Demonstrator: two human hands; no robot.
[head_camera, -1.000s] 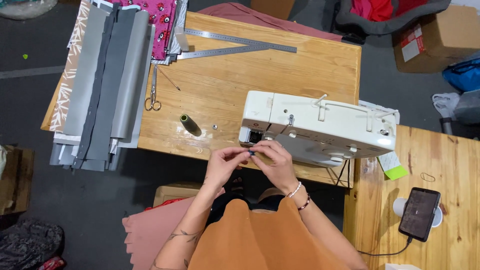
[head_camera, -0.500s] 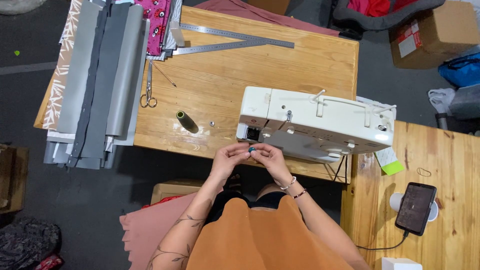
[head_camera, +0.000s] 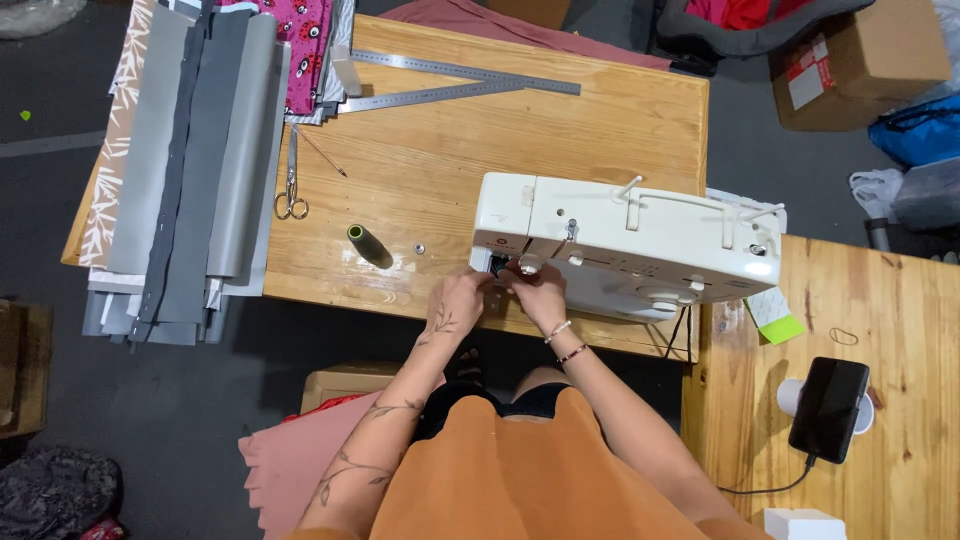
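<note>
**A:** Both my hands are at the needle end of the sewing machine (head_camera: 620, 245). The left hand (head_camera: 458, 300) and right hand (head_camera: 535, 292) are pinched together at the machine's front left corner, fingertips nearly touching. I judge they are gripping a thread, but it is too fine for me to see.

**B:** How would you do that step well?

**A:** I'd brace my wrists on the table (head_camera: 470, 150) edge just before the machine, keep the pinch tight and short, and move only the fingertips.

**B:** What lies around?

**A:** A dark spool (head_camera: 368, 243) stands left of the machine, scissors (head_camera: 291, 190) further left, then folded fabric (head_camera: 190, 170). Metal rulers (head_camera: 455, 85) lie behind the machine. A phone (head_camera: 828, 405) sits well off to its right.
</note>
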